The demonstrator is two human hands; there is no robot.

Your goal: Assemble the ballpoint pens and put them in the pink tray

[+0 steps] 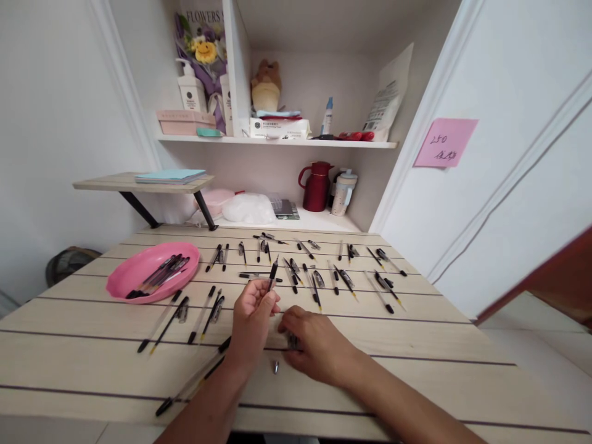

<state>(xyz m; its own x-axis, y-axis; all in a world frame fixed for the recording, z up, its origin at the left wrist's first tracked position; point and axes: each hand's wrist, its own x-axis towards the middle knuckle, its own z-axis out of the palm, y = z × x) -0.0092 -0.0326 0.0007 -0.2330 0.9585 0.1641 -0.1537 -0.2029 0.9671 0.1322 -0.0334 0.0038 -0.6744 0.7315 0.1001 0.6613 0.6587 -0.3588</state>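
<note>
My left hand (252,314) is closed round a black-capped pen (272,273), holding it upright above the wooden table (416,345). My right hand (314,345) rests on the table just right of it, fingers curled over a small dark pen part (292,340). A small metal tip piece (275,367) lies on the table between my wrists. Several pens and pen parts (314,277) lie scattered across the table beyond my hands. More pens (203,314) lie to the left of my left hand.
A pink dish (139,287) holding several pens sits at the table's left. Behind are shelves with a red jug (317,185), a white cup (345,192), bottles and boxes. A pink note (444,143) is stuck on the white door at right.
</note>
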